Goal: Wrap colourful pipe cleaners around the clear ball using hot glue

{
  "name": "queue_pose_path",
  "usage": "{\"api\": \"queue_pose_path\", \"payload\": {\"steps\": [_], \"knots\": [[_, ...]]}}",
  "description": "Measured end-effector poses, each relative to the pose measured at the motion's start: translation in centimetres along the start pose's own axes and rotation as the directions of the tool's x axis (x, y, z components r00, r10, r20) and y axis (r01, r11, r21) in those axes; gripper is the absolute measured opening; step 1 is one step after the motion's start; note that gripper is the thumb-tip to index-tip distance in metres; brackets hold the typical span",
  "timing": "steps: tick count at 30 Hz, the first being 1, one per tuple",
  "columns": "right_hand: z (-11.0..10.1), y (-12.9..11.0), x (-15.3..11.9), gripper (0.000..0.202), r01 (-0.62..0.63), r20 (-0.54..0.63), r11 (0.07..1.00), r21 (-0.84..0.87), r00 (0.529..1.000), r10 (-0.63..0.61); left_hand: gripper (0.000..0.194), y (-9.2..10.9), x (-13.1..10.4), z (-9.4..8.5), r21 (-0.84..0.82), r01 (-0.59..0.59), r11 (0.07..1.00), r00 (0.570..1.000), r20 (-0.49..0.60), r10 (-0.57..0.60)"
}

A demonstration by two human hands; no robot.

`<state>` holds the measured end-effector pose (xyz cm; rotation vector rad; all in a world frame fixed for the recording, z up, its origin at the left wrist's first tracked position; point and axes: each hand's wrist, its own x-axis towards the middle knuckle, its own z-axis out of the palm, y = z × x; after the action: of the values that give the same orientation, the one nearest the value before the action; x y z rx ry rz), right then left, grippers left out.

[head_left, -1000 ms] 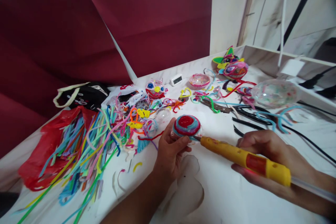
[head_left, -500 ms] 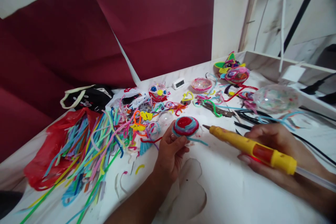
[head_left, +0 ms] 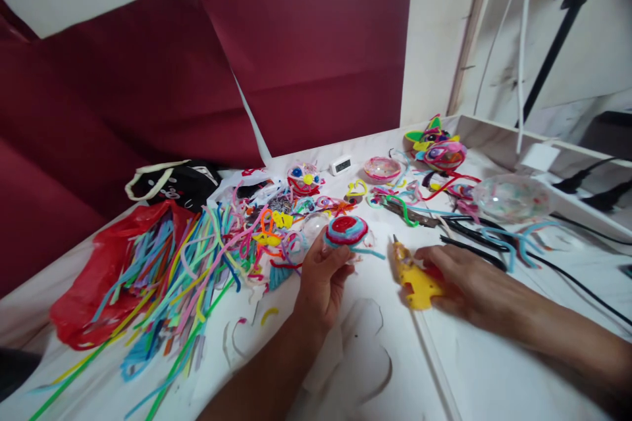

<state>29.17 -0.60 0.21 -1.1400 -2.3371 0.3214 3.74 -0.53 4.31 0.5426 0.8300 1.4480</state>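
My left hand [head_left: 320, 286] is closed on the edge of a small clear plastic dome [head_left: 346, 230] wound with red and light-blue pipe cleaner. A loose light-blue tail of pipe cleaner [head_left: 369, 252] sticks out to its right. To the right, my right hand [head_left: 467, 279] has its fingers round a yellow hot glue gun [head_left: 419, 286], low over the white table with the nozzle pointing away from me. A long pale glue stick [head_left: 437, 365] runs out of its rear toward me. The two hands are apart, and the nozzle does not touch the dome.
A red plastic bag [head_left: 99, 276] spills many pipe cleaners at left, near a black pouch [head_left: 172, 185]. Behind the hands lie a decorated ball [head_left: 303, 179], a small digital clock [head_left: 340, 165], pliers [head_left: 415, 213] and a clear bowl [head_left: 513, 197]. A black cable [head_left: 573, 276] crosses at right.
My right hand has turned and lowered the glue gun to the left, toward the table, so its nozzle points forward. My left hand still holds the dome in nearly the same place.
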Motion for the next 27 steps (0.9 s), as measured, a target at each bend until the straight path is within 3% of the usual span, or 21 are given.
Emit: {"api": "queue_pose_path", "payload": {"steps": [3,6,11,19,27], "knots": [[-1.5,-1.2,0.6,0.026,0.024,0.013,0.999,0.033,1.000,-0.024,0.042,0.0,0.0,0.0,0.007,-0.005,1.000,1.000,0.012,0.005],[-2.7,-3.4,1.8,0.023,-0.082,-0.013,0.982,0.171,0.996,0.086,0.043,-0.1,0.0,0.0,0.019,-0.008,1.000,1.000,0.017,0.008],[-2.8,-6.7,4.5,0.027,-0.199,0.090,0.908,0.368,0.980,0.179,0.063,-0.2,-0.3,0.0,0.019,-0.005,1.000,1.000,0.010,0.005],[-1.6,-6.3,5.9,0.031,-0.214,0.075,0.892,0.398,0.977,0.201,0.075,-0.1,-0.4,0.3,0.038,-0.022,0.999,0.998,0.054,0.020],[-1.8,-6.2,6.2,0.028,-0.191,-0.002,0.899,0.393,0.978,0.208,0.064,-0.2,-0.5,0.1,0.073,-0.031,0.997,0.995,0.096,0.024]]}}
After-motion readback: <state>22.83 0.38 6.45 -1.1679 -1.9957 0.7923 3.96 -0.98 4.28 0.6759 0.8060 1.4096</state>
